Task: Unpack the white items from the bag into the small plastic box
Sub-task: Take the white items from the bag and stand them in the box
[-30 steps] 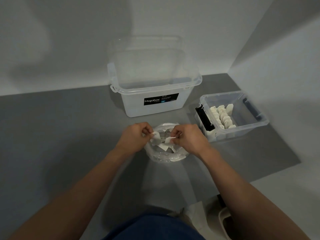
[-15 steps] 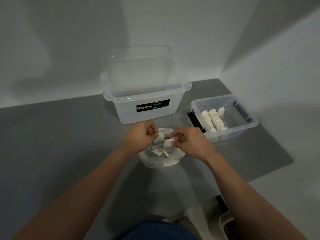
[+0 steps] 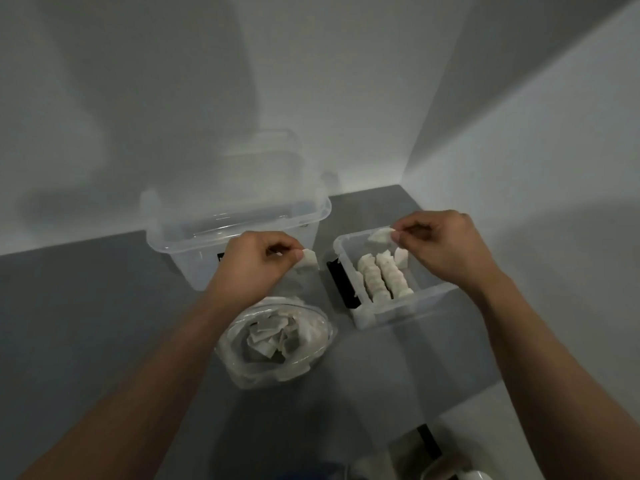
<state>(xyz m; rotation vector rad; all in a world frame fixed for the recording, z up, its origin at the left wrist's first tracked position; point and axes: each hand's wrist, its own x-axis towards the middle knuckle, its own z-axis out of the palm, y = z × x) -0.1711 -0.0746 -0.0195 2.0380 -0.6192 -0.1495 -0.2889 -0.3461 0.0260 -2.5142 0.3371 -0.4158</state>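
Unpacking is going partway: your right hand (image 3: 446,247) is pinching 1 white item (image 3: 381,234) over the small plastic box (image 3: 398,315) holding 2 rows (image 3: 381,282), your left hand (image 3: 252,265) is pinching another beside it, and the bag (image 3: 277,341) below is holding plenty.

The left hand (image 3: 256,261), right hand (image 3: 446,244) and both forearms (image 3: 166,368) are seen unclothed; dark blue clothing (image 3: 322,472) is dimly glimpsed below.

Large clear tub (image 3: 187,261) on grey floor (image 3: 86,306), against white wall (image 3: 173,98).
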